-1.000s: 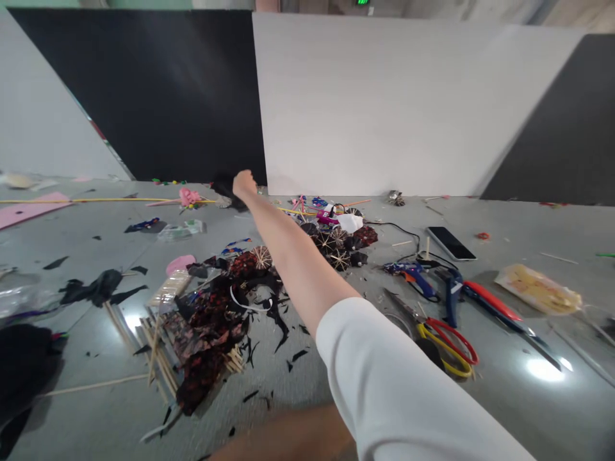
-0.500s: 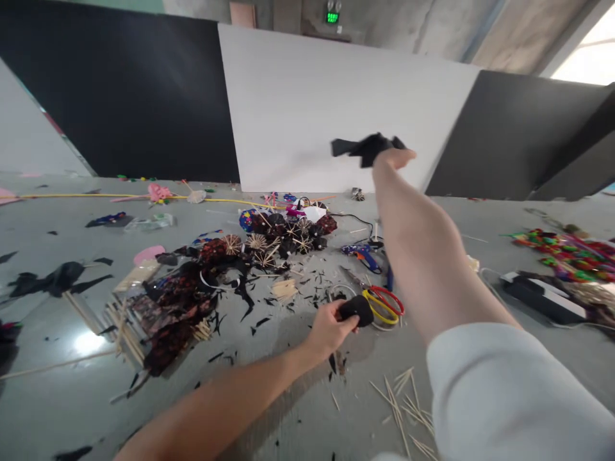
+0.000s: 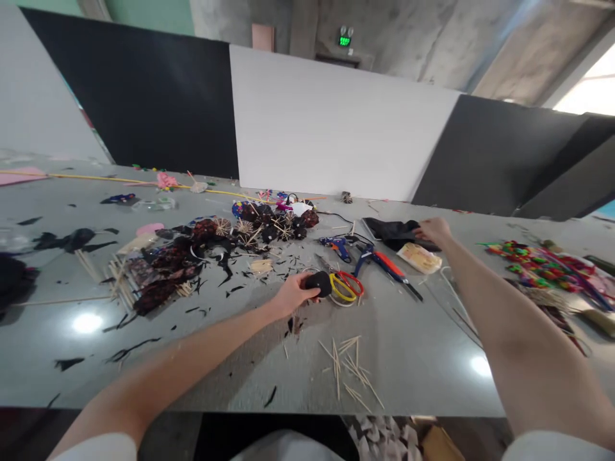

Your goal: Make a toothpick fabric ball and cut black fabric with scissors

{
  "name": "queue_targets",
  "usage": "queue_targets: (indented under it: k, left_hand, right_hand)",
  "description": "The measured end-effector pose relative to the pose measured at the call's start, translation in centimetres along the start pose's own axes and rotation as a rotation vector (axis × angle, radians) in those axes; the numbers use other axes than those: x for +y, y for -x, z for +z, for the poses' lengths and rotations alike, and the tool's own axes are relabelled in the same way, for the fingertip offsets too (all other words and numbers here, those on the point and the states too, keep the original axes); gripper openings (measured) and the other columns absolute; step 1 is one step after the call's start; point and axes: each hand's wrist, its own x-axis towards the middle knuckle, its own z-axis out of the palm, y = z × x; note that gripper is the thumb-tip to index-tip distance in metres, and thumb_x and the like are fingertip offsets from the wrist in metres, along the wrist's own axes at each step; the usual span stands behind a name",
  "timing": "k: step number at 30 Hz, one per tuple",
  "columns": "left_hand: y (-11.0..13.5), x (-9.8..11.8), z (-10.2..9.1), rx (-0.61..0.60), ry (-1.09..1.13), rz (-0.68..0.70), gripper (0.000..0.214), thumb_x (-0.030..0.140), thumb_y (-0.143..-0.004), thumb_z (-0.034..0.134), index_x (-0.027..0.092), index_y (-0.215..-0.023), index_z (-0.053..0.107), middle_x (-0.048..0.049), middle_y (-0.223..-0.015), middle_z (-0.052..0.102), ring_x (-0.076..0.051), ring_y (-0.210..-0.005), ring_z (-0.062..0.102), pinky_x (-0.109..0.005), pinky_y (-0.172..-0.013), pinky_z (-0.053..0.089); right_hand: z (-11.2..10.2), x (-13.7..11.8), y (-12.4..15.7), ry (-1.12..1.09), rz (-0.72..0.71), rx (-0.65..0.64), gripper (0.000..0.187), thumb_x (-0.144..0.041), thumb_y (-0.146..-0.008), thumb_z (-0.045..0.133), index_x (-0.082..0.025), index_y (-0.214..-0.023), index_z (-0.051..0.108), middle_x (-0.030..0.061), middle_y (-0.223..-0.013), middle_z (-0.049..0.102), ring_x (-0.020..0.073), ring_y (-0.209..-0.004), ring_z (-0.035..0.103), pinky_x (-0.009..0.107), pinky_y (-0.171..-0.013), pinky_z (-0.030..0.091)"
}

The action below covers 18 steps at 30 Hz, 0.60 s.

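Note:
My left hand is closed around a small round black piece over the middle of the table. Just beyond it lie scissors with one yellow and one red handle. Out to the right, my right hand pinches the edge of a dark black cloth lying on the table. A small packet with yellowish contents sits just in front of that cloth. Between the hands are a blue glue gun, blue-handled pliers and a red-and-black cutter knife.
Black balls with sticks fanned on them cluster at centre back, near dark patterned fabric. Loose thin sticks lie near the front edge. Colourful trimmings lie far right. Black and white panels stand behind the table.
My right hand has come down from in front of the white panel to the table at right, bringing the black cloth down. My left hand still grips the round black piece. The view has shifted.

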Motion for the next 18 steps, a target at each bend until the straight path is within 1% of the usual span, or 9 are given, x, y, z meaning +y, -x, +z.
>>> queue_targets:
  k: [1, 4, 6, 8, 10, 12, 13, 15, 18]
  left_hand:
    - [-0.2, 0.1, 0.0, -0.027, -0.016, -0.026, 0.051, 0.032, -0.064, 0.092, 0.013, -0.106, 0.070, -0.0040, -0.081, 0.072, -0.014, -0.060, 0.067, -0.026, -0.061, 0.054]
    - [-0.6, 0.2, -0.2, 0.017, 0.065, -0.058, 0.059, 0.031, -0.058, 0.097, 0.014, -0.108, 0.070, -0.0057, -0.090, 0.075, -0.014, -0.061, 0.068, -0.032, -0.068, 0.059]
    - [-0.7, 0.0, -0.2, 0.006, 0.065, -0.006, 0.061, 0.032, -0.059, 0.097, 0.013, -0.110, 0.070, -0.0065, -0.091, 0.075, -0.015, -0.063, 0.069, -0.032, -0.070, 0.060]
    - [-0.7, -0.2, -0.3, 0.000, 0.028, 0.038, 0.058, 0.032, -0.059, 0.096, 0.012, -0.106, 0.070, -0.0060, -0.088, 0.074, -0.015, -0.063, 0.069, -0.032, -0.068, 0.060]
    - [-0.5, -0.5, -0.4, 0.007, 0.003, 0.059, 0.053, 0.032, -0.061, 0.095, 0.012, -0.104, 0.070, -0.0055, -0.087, 0.073, -0.015, -0.064, 0.068, -0.032, -0.068, 0.059]
    - [-0.2, -0.6, -0.6, -0.005, -0.027, 0.072, 0.051, 0.031, -0.062, 0.093, 0.013, -0.104, 0.071, -0.0058, -0.092, 0.073, -0.016, -0.070, 0.069, -0.032, -0.072, 0.059]
    - [-0.1, -0.5, -0.6, -0.026, -0.049, 0.104, 0.049, 0.032, -0.065, 0.092, 0.013, -0.105, 0.071, -0.0060, -0.094, 0.073, -0.017, -0.074, 0.069, -0.032, -0.073, 0.059]
    - [0.2, -0.4, -0.7, -0.053, -0.108, 0.116, 0.047, 0.032, -0.067, 0.090, 0.013, -0.105, 0.071, -0.0052, -0.091, 0.073, -0.017, -0.073, 0.068, -0.030, -0.071, 0.057]
    - [0.4, -0.2, -0.6, -0.035, -0.145, 0.095, 0.047, 0.034, -0.066, 0.090, 0.014, -0.104, 0.071, -0.0047, -0.090, 0.073, -0.018, -0.074, 0.068, -0.031, -0.073, 0.058]
  right_hand:
    - [0.3, -0.3, 0.8, -0.052, 0.001, -0.048, 0.034, -0.030, -0.101, 0.049, -0.014, -0.087, 0.075, 0.0213, -0.076, 0.072, 0.0186, -0.054, 0.062, 0.041, -0.061, 0.049]
    - [2.3, -2.6, 4.7, -0.186, -0.081, -0.178, 0.035, -0.028, -0.100, 0.041, -0.015, -0.099, 0.074, 0.0195, -0.079, 0.074, 0.0189, -0.056, 0.061, 0.040, -0.062, 0.048]
    - [4.3, -4.8, 8.9, -0.257, -0.183, -0.272, 0.030, -0.030, -0.099, 0.046, -0.018, -0.106, 0.073, 0.0135, -0.077, 0.073, 0.0206, -0.061, 0.063, 0.038, -0.064, 0.049]
    - [6.3, -7.0, 13.9, -0.314, -0.285, -0.352, 0.027, -0.036, -0.098, 0.050, -0.022, -0.105, 0.072, 0.0078, -0.078, 0.072, 0.0216, -0.069, 0.065, 0.037, -0.069, 0.051]
    - [7.7, -8.8, 18.8, -0.355, -0.344, -0.369, 0.030, -0.039, -0.101, 0.046, -0.024, -0.109, 0.070, 0.0067, -0.087, 0.072, 0.0226, -0.079, 0.066, 0.038, -0.078, 0.053]
    - [8.4, -9.9, 22.7, -0.345, -0.450, -0.309, 0.032, -0.039, -0.102, 0.044, -0.023, -0.119, 0.066, 0.0099, -0.099, 0.070, 0.0266, -0.096, 0.066, 0.043, -0.093, 0.051]
    - [8.5, -10.3, 24.0, -0.312, -0.530, -0.288, 0.034, -0.040, -0.101, 0.047, -0.022, -0.125, 0.063, 0.0119, -0.104, 0.069, 0.0292, -0.103, 0.064, 0.046, -0.098, 0.049]
    - [8.6, -10.5, 25.7, -0.275, -0.586, -0.288, 0.039, -0.041, -0.100, 0.050, -0.022, -0.134, 0.057, 0.0137, -0.109, 0.066, 0.0312, -0.108, 0.062, 0.048, -0.100, 0.049]
    - [8.9, -10.2, 26.0, -0.275, -0.518, -0.270, 0.048, -0.043, -0.100, 0.048, -0.021, -0.143, 0.048, 0.0139, -0.107, 0.063, 0.0324, -0.107, 0.062, 0.050, -0.099, 0.049]
